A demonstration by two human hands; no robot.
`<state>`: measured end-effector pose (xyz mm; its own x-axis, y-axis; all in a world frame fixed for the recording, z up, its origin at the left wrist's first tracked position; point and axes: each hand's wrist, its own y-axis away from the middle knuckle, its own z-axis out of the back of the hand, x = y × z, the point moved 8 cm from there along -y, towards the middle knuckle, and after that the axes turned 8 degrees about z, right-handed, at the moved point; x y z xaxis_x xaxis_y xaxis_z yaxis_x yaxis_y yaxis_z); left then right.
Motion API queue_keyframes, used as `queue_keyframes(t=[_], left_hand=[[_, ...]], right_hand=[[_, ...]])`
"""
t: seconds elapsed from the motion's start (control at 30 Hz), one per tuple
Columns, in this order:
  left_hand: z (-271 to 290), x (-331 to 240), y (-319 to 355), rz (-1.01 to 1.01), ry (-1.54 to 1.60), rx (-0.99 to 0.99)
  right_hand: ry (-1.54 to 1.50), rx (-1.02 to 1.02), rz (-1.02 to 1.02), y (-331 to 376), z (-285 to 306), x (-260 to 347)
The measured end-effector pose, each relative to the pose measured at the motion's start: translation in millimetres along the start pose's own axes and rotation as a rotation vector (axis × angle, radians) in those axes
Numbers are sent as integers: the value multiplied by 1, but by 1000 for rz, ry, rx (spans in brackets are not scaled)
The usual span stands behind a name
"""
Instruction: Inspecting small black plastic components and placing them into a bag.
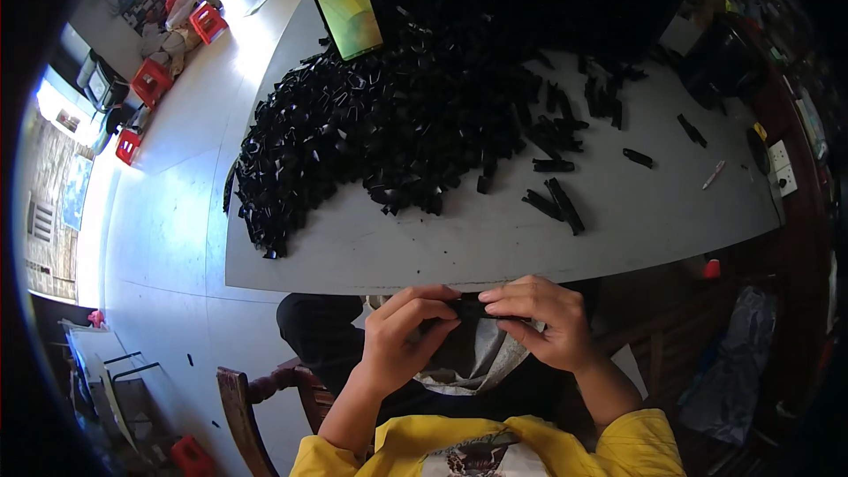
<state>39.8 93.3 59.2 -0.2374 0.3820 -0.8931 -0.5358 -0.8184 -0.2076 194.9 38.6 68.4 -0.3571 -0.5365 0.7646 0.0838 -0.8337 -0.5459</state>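
Just in front of the table's near edge, my left hand (408,329) and my right hand (546,320) face each other above my lap. Between their pinched fingertips is a small black plastic piece (471,306), gripped from both ends; the fingers hide most of its shape. Below it, a whitish sack or cloth (488,362) lies across my lap. A large heap of small black plastic pieces (353,124) covers the far left and middle of the grey table (389,252). Several longer black pieces (565,205) lie loose to the heap's right.
A lit phone (347,13) stands upright behind the heap. On the table's right are a pen (714,175) and a white socket strip (782,168). A wooden chair (237,406) is at my lower left. Red stools (152,81) stand on the floor farther left.
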Motion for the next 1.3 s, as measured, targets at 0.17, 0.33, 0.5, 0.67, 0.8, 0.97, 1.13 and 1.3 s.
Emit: queue_keyframes(t=[0.17,0.33,0.5,0.67,0.8,0.97,1.13,1.3], left_hand=[[-3,0,0,-27,-4,20],[-4,-5,1,-84,-22,24],[-7,2,8,-28,307,72],[-47,3,26,204,886,416],[-59,4,33,189,887,449],[-60,20,31,225,674,365],[0,21,-18,-39,-369,-173],[33,57,-64,40,-610,-458]], right_hand=[[9,-9,-5,4,1,-2],[67,41,-15,2,0,3],[209,293,-24,11,-19,5],[205,405,172,41,-60,24],[250,330,220,52,-70,31],[183,529,-118,54,-81,5],[357,353,-176,27,-34,-22],[604,-148,-285,13,63,-58]])
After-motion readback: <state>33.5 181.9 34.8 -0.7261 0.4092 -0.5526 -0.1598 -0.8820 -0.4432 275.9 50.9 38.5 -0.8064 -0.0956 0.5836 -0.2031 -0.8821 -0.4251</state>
